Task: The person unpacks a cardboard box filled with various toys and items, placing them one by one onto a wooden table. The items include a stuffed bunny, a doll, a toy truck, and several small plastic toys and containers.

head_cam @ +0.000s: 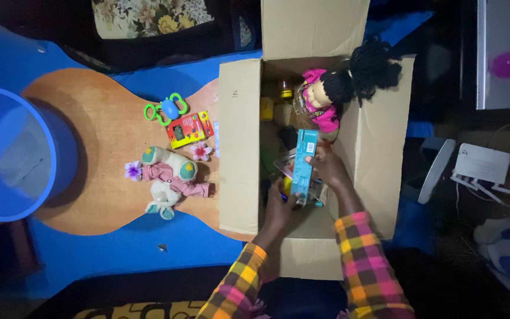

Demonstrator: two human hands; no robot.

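Teal carton (304, 165) lifted inside the cardboard box (240, 147).
It was gripped by the left hand (280, 207) at 6 o'clock and the right hand (327, 167) at 3 o'clock; judged light, stiff, best held endwise.

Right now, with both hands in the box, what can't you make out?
Head view only:
- Toys low in the cardboard box: dark, and hidden by the teal carton and both hands, left hand and right hand.
- Doll: lower body hidden behind the box contents.
- Blue bucket: cut by the left edge.
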